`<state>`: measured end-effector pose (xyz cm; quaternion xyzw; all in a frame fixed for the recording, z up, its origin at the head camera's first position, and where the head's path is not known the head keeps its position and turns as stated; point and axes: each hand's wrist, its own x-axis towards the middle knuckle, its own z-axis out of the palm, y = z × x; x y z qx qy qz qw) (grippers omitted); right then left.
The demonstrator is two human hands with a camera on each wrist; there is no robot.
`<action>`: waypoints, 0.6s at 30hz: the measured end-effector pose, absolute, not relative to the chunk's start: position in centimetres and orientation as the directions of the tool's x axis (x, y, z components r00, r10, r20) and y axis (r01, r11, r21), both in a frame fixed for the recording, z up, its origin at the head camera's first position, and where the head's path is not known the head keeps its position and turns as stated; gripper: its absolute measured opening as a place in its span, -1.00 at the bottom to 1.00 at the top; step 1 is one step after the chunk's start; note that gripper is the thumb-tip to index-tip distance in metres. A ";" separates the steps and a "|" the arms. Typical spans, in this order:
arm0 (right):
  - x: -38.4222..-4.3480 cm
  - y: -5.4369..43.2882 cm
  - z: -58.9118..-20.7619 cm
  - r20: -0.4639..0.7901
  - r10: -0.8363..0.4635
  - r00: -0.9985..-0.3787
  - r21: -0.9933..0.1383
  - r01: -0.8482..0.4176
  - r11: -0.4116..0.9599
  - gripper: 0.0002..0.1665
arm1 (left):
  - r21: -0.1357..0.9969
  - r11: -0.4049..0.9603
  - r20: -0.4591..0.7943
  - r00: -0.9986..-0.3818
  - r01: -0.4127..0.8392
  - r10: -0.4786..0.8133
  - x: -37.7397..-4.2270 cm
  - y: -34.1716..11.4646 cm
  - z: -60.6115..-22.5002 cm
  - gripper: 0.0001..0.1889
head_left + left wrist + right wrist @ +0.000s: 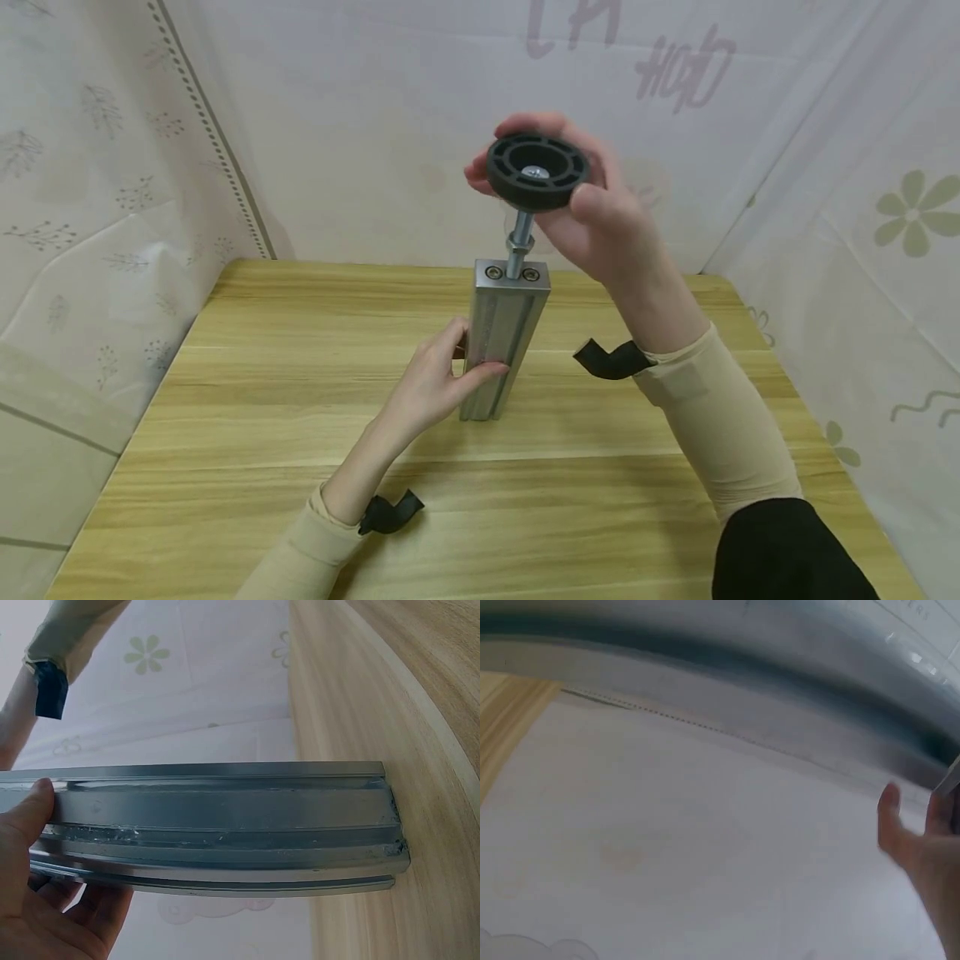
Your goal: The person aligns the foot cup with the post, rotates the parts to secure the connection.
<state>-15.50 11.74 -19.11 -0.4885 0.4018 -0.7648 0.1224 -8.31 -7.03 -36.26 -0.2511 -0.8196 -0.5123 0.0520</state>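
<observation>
The left hand extends from the near left, its fingers grasping the metal profile, thumb laid across the near face. The right hand is raised on the right; its fingers grasp the rim of the black disc, thumb at the right edge. The disc sits on a threaded rod, carrying a nut, at the profile's upper end. The profile stands upright over the middle of the wood-grain surface. Printed sheeting hangs at the far, left and right sides. Black straps project from both beige sleeves. The left hand's other fingers are partly hidden behind the profile in the head view; the right wrist view is blurred, the disc indistinct there.
</observation>
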 end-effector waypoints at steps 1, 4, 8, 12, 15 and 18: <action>-15.2 11.7 -19.1 0.657 -0.552 -0.513 -0.729 -0.248 -0.638 -0.19 | 0.813 0.350 0.343 -0.869 0.465 0.357 -8.3 -7.0 -36.3 -0.53; -14.1 11.6 -19.0 0.675 -0.466 -0.572 -0.712 -0.340 -0.615 -0.18 | 0.810 0.347 0.351 -0.865 0.473 0.358 -8.3 -7.1 -36.3 -0.52; -12.7 11.4 -18.9 0.697 -0.333 -0.635 -0.687 -0.457 -0.565 -0.15 | 0.804 0.341 0.367 -0.857 0.488 0.360 -8.2 -7.1 -36.2 -0.51; -11.3 10.9 -18.9 0.737 -0.164 -0.655 -0.660 -0.648 -0.380 -0.25 | 0.808 0.335 0.364 -0.858 0.484 0.363 -8.2 -7.1 -36.2 -0.51; -10.2 10.4 -18.8 0.762 -0.069 -0.643 -0.641 -0.737 -0.212 -0.39 | 0.811 0.334 0.360 -0.860 0.480 0.361 -8.2 -7.1 -36.2 -0.51; -9.5 9.9 -18.7 0.776 -0.018 -0.630 -0.628 -0.771 -0.108 -0.40 | 0.810 0.337 0.361 -0.861 0.480 0.359 -8.2 -7.1 -36.2 -0.51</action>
